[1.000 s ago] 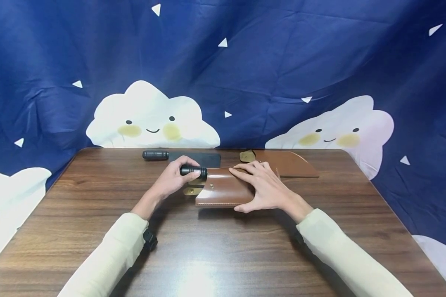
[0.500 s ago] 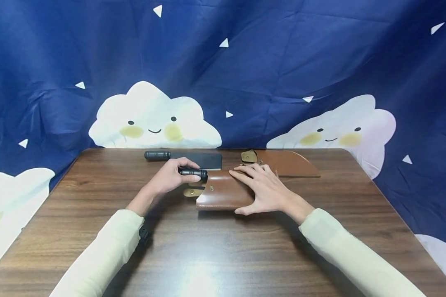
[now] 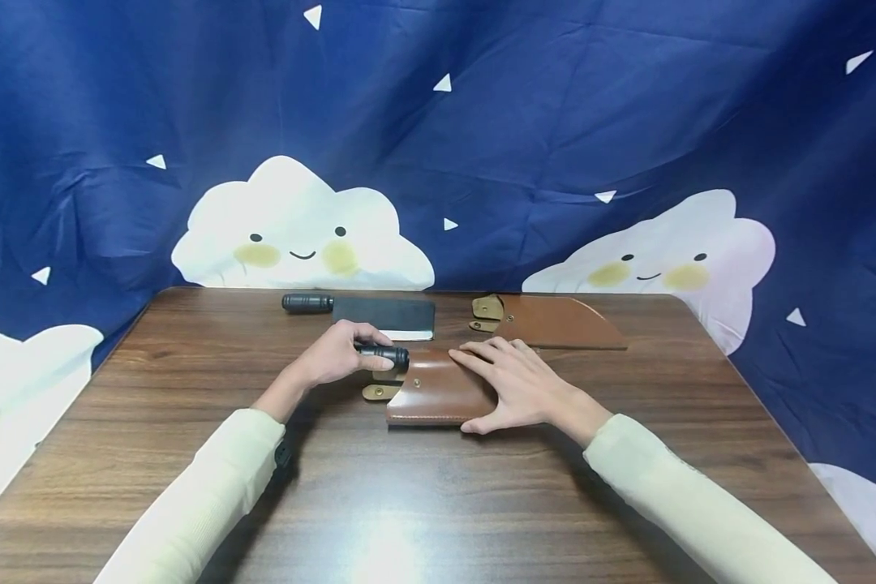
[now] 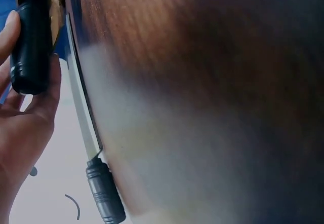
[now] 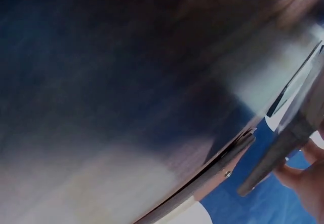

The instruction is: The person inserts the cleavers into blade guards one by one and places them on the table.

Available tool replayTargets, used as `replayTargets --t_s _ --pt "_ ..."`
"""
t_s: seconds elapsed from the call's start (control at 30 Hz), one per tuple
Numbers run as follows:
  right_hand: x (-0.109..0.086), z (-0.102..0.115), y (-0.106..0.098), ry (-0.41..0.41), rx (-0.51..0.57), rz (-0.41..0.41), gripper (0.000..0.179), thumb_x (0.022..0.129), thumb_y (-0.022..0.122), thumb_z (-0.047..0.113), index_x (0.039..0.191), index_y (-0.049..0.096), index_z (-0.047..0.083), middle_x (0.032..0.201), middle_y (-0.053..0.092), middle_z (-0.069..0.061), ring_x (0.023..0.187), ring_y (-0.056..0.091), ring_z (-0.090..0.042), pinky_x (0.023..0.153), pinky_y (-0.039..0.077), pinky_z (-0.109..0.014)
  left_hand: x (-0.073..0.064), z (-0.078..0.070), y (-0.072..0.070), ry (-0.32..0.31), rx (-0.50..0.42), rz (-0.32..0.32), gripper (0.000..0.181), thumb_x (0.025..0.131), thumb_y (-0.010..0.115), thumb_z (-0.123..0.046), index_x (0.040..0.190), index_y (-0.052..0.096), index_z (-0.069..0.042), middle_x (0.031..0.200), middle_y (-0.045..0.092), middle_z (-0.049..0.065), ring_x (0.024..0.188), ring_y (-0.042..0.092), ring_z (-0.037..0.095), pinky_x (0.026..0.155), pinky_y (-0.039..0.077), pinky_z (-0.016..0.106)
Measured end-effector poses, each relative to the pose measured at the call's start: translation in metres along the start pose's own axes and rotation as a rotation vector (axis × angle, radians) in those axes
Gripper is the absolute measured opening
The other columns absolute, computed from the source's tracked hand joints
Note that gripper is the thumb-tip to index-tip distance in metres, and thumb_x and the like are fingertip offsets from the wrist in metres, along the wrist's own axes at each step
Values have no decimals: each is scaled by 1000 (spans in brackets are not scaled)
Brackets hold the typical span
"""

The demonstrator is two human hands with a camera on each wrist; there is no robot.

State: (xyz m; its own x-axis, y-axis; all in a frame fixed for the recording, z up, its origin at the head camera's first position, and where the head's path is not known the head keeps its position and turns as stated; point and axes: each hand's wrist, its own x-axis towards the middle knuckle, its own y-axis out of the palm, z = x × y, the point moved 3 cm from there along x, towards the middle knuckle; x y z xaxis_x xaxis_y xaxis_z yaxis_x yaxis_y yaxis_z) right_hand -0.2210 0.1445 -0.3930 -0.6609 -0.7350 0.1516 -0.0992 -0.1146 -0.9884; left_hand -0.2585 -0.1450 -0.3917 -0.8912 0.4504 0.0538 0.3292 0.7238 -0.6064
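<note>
My left hand [image 3: 332, 354] pinches the ribbed black handle [image 3: 390, 357] of a knife between thumb and fingers. That handle also shows in the left wrist view, held upright there. The blade is hidden inside a glossy brown leather sheath [image 3: 434, 397]. Two tan straps, one a rounded snap tab [image 3: 381, 392], stick out from the sheath's mouth beside the handle. Across the sheath's right end my right hand [image 3: 521, 388] grips it, thumb at the near edge and fingers spread over the far part. The right wrist view shows the sheath [image 5: 273, 163] edge-on against the fingers.
Behind the left hand lies a cleaver [image 3: 383, 312] with a dark blade, pale edge and black handle. A second brown sheath [image 3: 562, 321] with snap straps lies at the back right. The wooden table [image 3: 423, 503] ends at a blue cloud-print curtain [image 3: 482, 122].
Both hands have drawn the sheathed knife slightly toward the person. The cleaver's pale edge and the other sheath's lower strap now show. Both grips look the same.
</note>
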Motion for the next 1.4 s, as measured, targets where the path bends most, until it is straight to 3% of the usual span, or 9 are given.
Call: replayTargets --t_s 0.33,0.6,0.9,1.17,1.4 --pt "-1 2 7 -4 25 65 108 74 60 85 157 38 20 152 45 -4 131 44 -28 101 39 -55 1 4 3 4 32 48 30 84 85 -15 110 76 -4 95 75 1 89 64 17 87 49 38" --pt "-2 2 14 21 41 172 108 80 54 85 162 26 21 159 35 -6 142 35 -28 109 33 -57 2 4 7 5 16 72 28 85 83 -12 109 75 -1 94 75 4 87 65 17 87 49 37" --pt "-3 1 14 19 84 202 107 82 53 84 163 23 20 163 29 -7 145 31 -34 112 28 -59 0 8 8 -97 -68 134 27 94 74 -13 119 69 -3 107 69 8 100 60 23 97 44 43" --pt "1 0 10 25 79 236 108 81 55 84 163 22 21 163 29 -8 146 31 -33 112 27 -59 -1 4 5 -63 -32 134 28 94 73 -13 119 68 -2 105 69 8 99 61 22 95 45 43" --pt "4 -6 -2 59 177 228 99 81 62 78 157 39 20 158 40 -5 144 35 -27 110 29 -58 -1 4 3 3 50 133 27 96 71 -16 119 69 -1 103 71 7 97 64 21 92 48 43"
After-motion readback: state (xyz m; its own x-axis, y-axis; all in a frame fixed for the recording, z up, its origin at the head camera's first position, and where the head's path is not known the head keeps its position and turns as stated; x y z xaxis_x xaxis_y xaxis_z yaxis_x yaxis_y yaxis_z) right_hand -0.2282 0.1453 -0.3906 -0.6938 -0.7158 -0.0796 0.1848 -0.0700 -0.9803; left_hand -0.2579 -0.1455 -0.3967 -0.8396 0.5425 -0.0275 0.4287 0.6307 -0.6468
